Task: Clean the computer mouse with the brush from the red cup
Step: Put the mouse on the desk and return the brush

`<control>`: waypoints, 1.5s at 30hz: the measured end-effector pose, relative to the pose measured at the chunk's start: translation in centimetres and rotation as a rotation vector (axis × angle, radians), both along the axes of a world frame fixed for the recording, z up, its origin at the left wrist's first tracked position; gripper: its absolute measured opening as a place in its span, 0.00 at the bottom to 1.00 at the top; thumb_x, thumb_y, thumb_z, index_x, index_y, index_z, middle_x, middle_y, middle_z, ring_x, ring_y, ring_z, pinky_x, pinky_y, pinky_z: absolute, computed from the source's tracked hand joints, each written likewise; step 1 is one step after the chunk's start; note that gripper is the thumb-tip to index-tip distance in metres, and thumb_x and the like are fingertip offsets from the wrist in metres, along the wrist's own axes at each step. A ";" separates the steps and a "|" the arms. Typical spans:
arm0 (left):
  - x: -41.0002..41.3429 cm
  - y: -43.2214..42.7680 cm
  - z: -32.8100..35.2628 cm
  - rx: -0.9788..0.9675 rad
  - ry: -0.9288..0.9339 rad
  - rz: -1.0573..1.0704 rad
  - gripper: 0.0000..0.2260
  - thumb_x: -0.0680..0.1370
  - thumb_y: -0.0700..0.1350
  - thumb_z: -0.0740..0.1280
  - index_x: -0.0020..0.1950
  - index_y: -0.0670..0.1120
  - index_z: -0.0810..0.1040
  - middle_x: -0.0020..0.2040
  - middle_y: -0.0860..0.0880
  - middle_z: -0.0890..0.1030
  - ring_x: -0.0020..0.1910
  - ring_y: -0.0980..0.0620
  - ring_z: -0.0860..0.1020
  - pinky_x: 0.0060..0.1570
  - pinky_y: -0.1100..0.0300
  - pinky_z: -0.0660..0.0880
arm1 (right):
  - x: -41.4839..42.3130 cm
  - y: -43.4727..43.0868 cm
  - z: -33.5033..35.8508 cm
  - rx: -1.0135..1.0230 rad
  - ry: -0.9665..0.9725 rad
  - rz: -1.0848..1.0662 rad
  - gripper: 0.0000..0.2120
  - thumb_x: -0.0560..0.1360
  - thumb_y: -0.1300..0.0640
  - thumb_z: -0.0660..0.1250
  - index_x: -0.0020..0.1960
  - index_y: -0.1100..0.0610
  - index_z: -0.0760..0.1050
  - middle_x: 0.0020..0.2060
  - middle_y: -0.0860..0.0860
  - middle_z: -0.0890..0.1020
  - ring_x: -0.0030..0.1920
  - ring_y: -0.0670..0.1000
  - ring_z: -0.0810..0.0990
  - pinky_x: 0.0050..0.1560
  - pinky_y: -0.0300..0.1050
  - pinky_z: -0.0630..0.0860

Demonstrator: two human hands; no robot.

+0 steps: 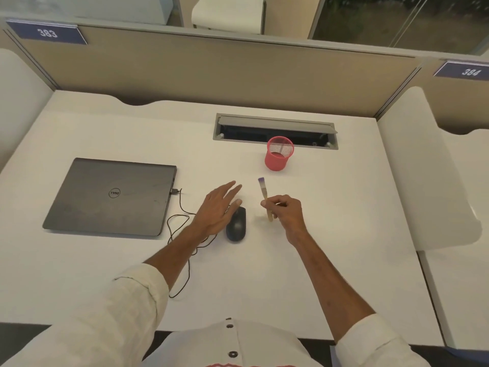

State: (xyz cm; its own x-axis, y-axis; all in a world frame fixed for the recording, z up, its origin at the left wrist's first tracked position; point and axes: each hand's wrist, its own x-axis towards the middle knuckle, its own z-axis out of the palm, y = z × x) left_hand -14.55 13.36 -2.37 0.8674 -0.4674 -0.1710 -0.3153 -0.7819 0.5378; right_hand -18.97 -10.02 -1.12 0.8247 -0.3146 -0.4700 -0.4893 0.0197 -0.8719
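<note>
**Brush held upright beside the mouse, left hand spread over it**

The right hand (287, 211) pinches a small brush (265, 197) by its pale wooden handle, fingers curled around it; the purple-tipped bristles point up and away, and the lower end of the handle shows below the fingers. The brush is held just to the right of the black computer mouse (236, 225), apart from it.

The left hand (218, 210) is spread wide with fingers extended, holding nothing. Its thumb lies over the front edge of the mouse, so that end of the mouse is hidden; whether the thumb presses on it or only hovers cannot be told.

The mouse rests on the white worktop (330, 260). A thin black cable (182, 215) loops on the worktop and passes under the left forearm, where part of it is lost from sight; it plugs into the side of a closed grey laptop (109, 197) on the left.

The red cup (278, 157), of mesh, stands farther back, in front of a grey cable hatch (275, 123). Something small and dark sits inside it, too unclear to name.
</note>
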 end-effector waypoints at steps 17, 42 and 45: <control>6.3 -7.7 -0.9 0.179 -0.054 -0.078 0.29 0.91 0.58 0.50 0.90 0.50 0.50 0.91 0.50 0.47 0.90 0.50 0.43 0.89 0.49 0.42 | 13.3 -7.3 4.8 -0.536 -0.218 -0.056 0.12 0.88 0.55 0.66 0.62 0.63 0.82 0.54 0.58 0.88 0.52 0.61 0.88 0.49 0.49 0.85; 11.9 -8.8 -2.3 0.193 0.031 -0.042 0.30 0.91 0.60 0.50 0.90 0.50 0.48 0.91 0.50 0.45 0.90 0.50 0.43 0.89 0.50 0.45 | 18.8 -5.3 1.2 -0.882 0.100 0.299 0.20 0.84 0.49 0.73 0.74 0.54 0.80 0.78 0.53 0.72 0.79 0.54 0.69 0.79 0.57 0.69; 11.8 -8.2 -1.7 0.179 0.004 -0.039 0.30 0.91 0.58 0.50 0.90 0.48 0.49 0.91 0.50 0.46 0.90 0.49 0.44 0.89 0.50 0.45 | 18.5 -5.2 1.5 -0.876 0.109 0.287 0.21 0.84 0.50 0.73 0.75 0.55 0.79 0.78 0.53 0.72 0.78 0.54 0.69 0.79 0.56 0.69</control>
